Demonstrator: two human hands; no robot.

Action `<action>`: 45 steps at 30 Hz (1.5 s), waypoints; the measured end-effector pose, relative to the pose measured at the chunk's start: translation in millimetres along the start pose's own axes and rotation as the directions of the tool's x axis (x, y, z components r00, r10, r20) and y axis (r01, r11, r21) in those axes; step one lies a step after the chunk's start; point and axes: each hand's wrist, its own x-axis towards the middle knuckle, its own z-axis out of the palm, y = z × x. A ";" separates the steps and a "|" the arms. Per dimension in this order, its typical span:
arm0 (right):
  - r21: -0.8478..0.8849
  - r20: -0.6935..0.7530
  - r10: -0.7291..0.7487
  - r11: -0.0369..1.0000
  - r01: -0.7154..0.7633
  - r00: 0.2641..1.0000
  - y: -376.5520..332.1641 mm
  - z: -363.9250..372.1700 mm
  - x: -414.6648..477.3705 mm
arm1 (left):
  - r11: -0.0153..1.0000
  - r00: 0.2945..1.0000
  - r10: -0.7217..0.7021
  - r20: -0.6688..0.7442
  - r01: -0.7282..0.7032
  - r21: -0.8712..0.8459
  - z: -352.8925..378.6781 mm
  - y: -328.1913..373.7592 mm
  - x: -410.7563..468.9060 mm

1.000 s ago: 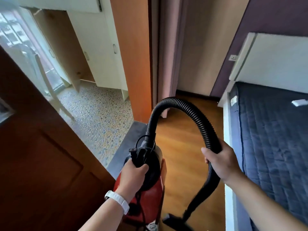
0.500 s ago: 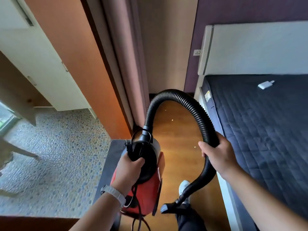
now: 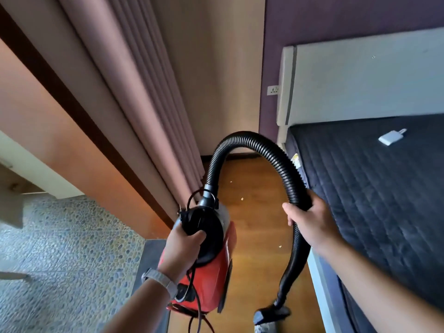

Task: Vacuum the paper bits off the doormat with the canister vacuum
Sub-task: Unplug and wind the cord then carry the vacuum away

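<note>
While the left hand (image 3: pixel 185 248) grips the red canister vacuum (image 3: pixel 213 284) and the right hand (image 3: pixel 310 227) curls round its single ribbed hose (image 3: pixel 276 159), the grey doormat (image 3: pixel 150 258) shows only as a strip beside the left forearm (image 3: pixel 141 306), cut off below. Three pale bits (image 3: pixel 242 199) dot the wooden floor (image 3: pixel 259 224).

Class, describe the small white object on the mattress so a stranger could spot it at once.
Start at the dark quilted mattress on the right, below the white headboard. Near the headboard end lies a small white block with a short prong. Nothing else visible lies on the dark quilting.
</note>
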 end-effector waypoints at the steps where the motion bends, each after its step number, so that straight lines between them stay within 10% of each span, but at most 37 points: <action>1: 0.001 0.004 -0.007 1.000 0.007 1.000 -3.2 -1.0 17.4 | 1.000 1.000 -0.003 -0.004 0.003 -0.009 5.3 12.8 13.9; 29: -0.142 -0.247 0.121 0.977 -0.159 0.961 -50.1 54.0 415.3 | 1.000 0.968 0.003 0.249 -0.009 0.022 141.1 198.4 439.2; 45: -0.062 -0.077 0.196 0.978 -0.201 0.978 -29.1 54.4 575.1 | 0.990 0.983 -0.104 0.151 0.088 0.109 207.8 244.4 539.0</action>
